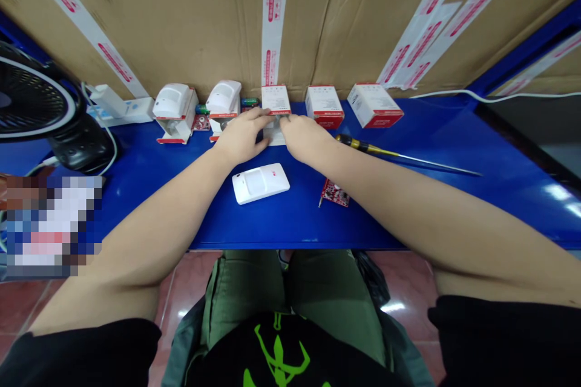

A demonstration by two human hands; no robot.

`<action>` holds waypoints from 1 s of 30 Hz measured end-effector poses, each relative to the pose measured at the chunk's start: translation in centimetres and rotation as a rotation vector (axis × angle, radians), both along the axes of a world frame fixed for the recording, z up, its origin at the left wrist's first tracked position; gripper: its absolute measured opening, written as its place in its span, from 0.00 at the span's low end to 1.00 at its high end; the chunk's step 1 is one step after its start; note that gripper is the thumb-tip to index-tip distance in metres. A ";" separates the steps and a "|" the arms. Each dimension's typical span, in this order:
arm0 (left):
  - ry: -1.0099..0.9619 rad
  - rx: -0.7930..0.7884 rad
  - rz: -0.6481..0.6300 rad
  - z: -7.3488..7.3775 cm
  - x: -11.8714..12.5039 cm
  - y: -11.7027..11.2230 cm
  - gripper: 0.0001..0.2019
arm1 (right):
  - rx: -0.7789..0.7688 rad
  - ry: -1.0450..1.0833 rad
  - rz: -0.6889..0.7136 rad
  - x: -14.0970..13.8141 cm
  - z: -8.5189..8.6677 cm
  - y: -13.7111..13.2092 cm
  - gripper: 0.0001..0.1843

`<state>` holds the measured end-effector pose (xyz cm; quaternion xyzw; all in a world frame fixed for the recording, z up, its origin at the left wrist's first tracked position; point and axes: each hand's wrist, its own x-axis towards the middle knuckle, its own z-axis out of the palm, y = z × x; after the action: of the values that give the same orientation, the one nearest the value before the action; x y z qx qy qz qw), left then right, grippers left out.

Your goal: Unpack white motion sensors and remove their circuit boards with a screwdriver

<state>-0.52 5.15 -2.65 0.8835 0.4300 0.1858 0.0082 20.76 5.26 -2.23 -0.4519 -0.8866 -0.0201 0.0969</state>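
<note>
The person's two hands meet at a small white-and-red cardboard box point(275, 98) standing near the back of the table. The left hand point(242, 136) reaches it from eight o'clock, thumb and forefinger apart, their tips at its front; the right hand point(303, 136) comes from four o'clock, fingers curled in at the box's lower front, beside a pale flap point(275, 136) lying toward six o'clock. Whether either hand is clamped on the cardboard I cannot tell, since the fingertips are partly hidden. Just past six o'clock from the box, a white plastic detector housing with rounded corners point(261, 183) lies flat, apart from both hands. At five o'clock a red patterned flat piece point(334, 192) lies just beside the right forearm, partly covered by it. Near four o'clock is a yellow-and-black-handled screwdriver point(351, 143), its metal shaft pointing away to the right. Two more white-and-red cartons point(325, 106) stand at three o'clock. Toward nine o'clock are two opened boxes point(175, 130), each topped by a white rounded detector point(223, 98), with green cylinders point(250, 102) beside them; farther out stand a white power strip point(131, 112) and a black fan point(31, 97). All this rests on a glossy blue tabletop point(299, 227); brown cardboard sheeting point(195, 18) with white-and-red tape rises at twelve.
</note>
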 end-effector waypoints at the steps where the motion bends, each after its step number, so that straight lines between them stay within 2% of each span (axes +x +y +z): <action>1: 0.008 0.004 -0.003 0.0 0.0 0.0 0.27 | -0.003 -0.007 -0.037 -0.1 0.4 -0.1 0.30; 4: 0.014 0.016 0.000 0.2 0.2 -0.2 0.26 | -0.035 -0.044 -0.183 -0.6 2.0 -0.9 0.31; 6: 0.006 0.017 0.010 0.3 0.2 -0.4 0.22 | -0.061 -0.065 -0.215 -1.0 2.9 -1.3 0.31; 9: -0.012 0.007 0.016 0.4 0.3 -0.5 0.15 | -0.073 -0.073 -0.156 -1.1 3.4 -1.6 0.28; 14: -0.044 -0.009 0.025 0.4 0.4 -0.4 0.10 | -0.069 -0.076 0.037 -1.1 2.5 -1.6 0.24; 18: -0.041 -0.014 0.015 0.4 0.3 -0.3 0.08 | -0.079 -0.116 0.031 -1.7 1.8 -1.8 0.29; 24: -0.039 -0.002 0.001 0.1 0.1 -0.2 0.08 | -0.080 -0.079 -0.015 -1.8 1.1 -1.4 0.32; 30: -0.033 -0.004 0.028 0.4 0.1 -0.4 0.22 | -0.057 0.018 0.038 0.0 1.6 -1.3 0.26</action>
<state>-0.43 4.77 -2.26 0.8741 0.4425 0.1997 0.0146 20.74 3.98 -0.62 -0.4378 -0.8943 0.0111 0.0923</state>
